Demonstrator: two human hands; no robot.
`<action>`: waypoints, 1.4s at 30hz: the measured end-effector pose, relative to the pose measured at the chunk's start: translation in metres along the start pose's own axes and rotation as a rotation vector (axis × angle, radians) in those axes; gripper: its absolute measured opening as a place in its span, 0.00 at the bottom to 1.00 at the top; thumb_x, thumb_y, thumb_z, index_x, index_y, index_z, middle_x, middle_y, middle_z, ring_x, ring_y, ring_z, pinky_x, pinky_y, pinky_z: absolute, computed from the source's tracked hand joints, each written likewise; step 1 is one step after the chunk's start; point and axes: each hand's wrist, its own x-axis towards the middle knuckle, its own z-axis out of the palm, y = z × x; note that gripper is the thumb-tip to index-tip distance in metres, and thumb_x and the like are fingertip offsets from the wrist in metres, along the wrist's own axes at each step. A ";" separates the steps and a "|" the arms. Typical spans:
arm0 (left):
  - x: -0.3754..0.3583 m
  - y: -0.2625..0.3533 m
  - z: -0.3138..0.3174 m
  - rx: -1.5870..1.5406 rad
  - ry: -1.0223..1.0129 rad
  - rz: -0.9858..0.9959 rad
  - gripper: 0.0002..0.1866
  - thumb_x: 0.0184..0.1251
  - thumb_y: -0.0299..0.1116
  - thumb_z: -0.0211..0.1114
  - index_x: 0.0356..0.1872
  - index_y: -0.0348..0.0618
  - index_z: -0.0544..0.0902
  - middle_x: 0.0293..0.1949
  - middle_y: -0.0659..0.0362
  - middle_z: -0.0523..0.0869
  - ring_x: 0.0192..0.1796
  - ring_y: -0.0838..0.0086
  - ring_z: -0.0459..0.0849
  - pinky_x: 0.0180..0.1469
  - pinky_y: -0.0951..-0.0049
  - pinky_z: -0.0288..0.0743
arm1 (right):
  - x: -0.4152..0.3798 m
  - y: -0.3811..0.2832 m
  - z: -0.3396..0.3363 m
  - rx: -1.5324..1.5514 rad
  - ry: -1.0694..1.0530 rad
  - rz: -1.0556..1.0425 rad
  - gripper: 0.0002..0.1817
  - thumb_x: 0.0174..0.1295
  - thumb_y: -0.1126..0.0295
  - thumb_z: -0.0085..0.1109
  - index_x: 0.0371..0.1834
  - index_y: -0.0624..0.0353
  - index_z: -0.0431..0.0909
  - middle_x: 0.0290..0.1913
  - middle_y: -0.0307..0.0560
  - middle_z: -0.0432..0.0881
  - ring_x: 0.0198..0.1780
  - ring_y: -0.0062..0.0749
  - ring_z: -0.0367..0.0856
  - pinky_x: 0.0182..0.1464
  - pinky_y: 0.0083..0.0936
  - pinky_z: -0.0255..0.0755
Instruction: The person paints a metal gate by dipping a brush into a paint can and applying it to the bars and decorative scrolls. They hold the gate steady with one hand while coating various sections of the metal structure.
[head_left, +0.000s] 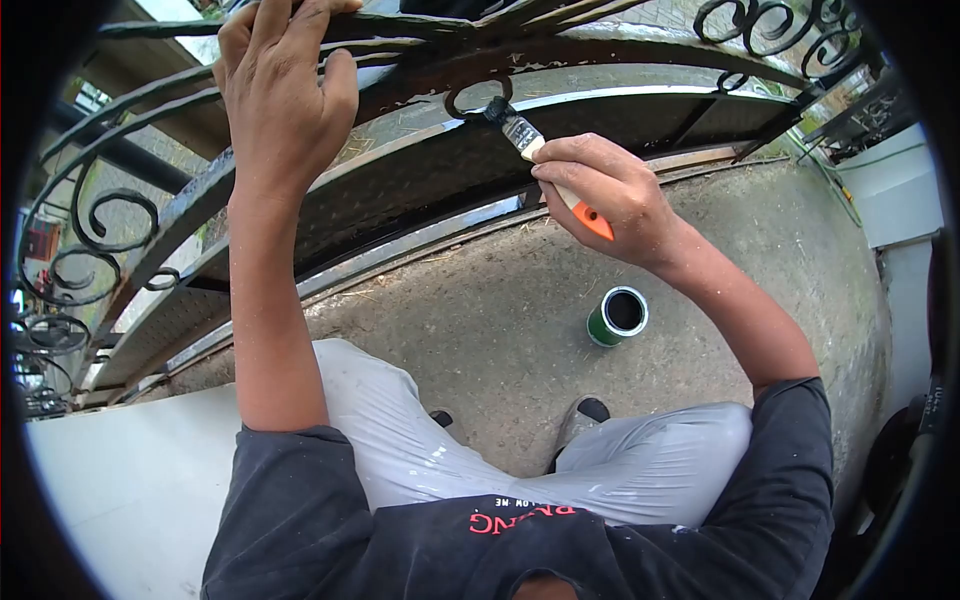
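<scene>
My right hand is closed on a paintbrush with a pale handle and an orange end. Its black, wet-looking bristles touch a ring-shaped metal piece under the curved bar of a metal gate. My left hand is up at the gate's top bars, fingers bent over them; the fingertips are partly out of sight at the frame's top. On the concrete floor below my right hand stands an open green can with dark paint inside.
The gate's dark lower panel runs across in front, with scrollwork at the left and more at the upper right. My knees and shoes are below, by the can. A white wall stands at the right, and a pale surface at the lower left.
</scene>
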 end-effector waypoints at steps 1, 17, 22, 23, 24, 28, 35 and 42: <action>0.001 0.002 -0.001 -0.015 -0.005 -0.010 0.22 0.60 0.31 0.61 0.57 0.56 0.85 0.60 0.62 0.80 0.66 0.62 0.69 0.72 0.62 0.56 | 0.000 0.001 0.004 -0.047 -0.018 0.009 0.09 0.57 0.80 0.70 0.40 0.64 0.84 0.45 0.52 0.86 0.47 0.40 0.88 0.48 0.30 0.86; 0.002 0.006 0.001 -0.139 0.116 -0.056 0.17 0.50 0.22 0.58 0.44 0.38 0.83 0.52 0.53 0.77 0.60 0.56 0.70 0.65 0.56 0.63 | 0.039 -0.016 0.018 -0.400 -0.357 0.006 0.05 0.55 0.80 0.67 0.35 0.66 0.83 0.37 0.49 0.83 0.40 0.35 0.83 0.42 0.29 0.84; 0.001 0.007 -0.005 -0.140 0.072 -0.063 0.16 0.50 0.22 0.57 0.43 0.39 0.83 0.50 0.55 0.77 0.57 0.58 0.70 0.63 0.57 0.64 | 0.045 -0.031 0.015 -0.388 -0.365 0.031 0.05 0.55 0.80 0.67 0.34 0.67 0.82 0.40 0.50 0.83 0.46 0.38 0.85 0.47 0.32 0.85; 0.001 0.007 -0.005 -0.134 0.086 -0.058 0.16 0.50 0.22 0.57 0.42 0.39 0.83 0.50 0.55 0.77 0.57 0.59 0.70 0.63 0.58 0.64 | 0.048 -0.027 0.019 -0.406 -0.369 0.011 0.04 0.56 0.80 0.67 0.33 0.67 0.83 0.39 0.50 0.83 0.44 0.37 0.85 0.46 0.30 0.85; 0.001 0.008 -0.004 -0.134 0.090 -0.067 0.16 0.50 0.22 0.57 0.42 0.39 0.83 0.50 0.55 0.77 0.57 0.59 0.70 0.63 0.58 0.64 | 0.049 -0.022 0.026 -0.422 -0.371 -0.007 0.03 0.56 0.80 0.66 0.33 0.66 0.84 0.38 0.50 0.83 0.42 0.35 0.84 0.44 0.29 0.84; 0.000 0.005 -0.001 -0.133 0.106 -0.056 0.16 0.51 0.22 0.57 0.42 0.39 0.83 0.51 0.56 0.77 0.58 0.60 0.70 0.63 0.59 0.64 | 0.059 -0.033 0.029 -0.488 -0.451 0.071 0.02 0.57 0.80 0.65 0.33 0.66 0.84 0.37 0.53 0.83 0.43 0.37 0.86 0.46 0.29 0.84; -0.001 0.006 0.001 -0.132 0.159 -0.037 0.16 0.51 0.22 0.58 0.43 0.39 0.84 0.53 0.56 0.77 0.58 0.60 0.71 0.63 0.60 0.64 | 0.072 -0.029 0.040 -0.545 -0.505 0.158 0.05 0.56 0.79 0.66 0.35 0.67 0.82 0.40 0.52 0.82 0.45 0.40 0.85 0.47 0.33 0.83; -0.006 0.002 0.002 -0.184 0.153 -0.059 0.15 0.51 0.24 0.59 0.42 0.40 0.85 0.50 0.58 0.78 0.57 0.62 0.71 0.58 0.60 0.65 | 0.068 -0.042 0.030 -0.548 -0.516 0.072 0.07 0.52 0.79 0.66 0.34 0.66 0.81 0.38 0.50 0.79 0.43 0.40 0.83 0.46 0.34 0.81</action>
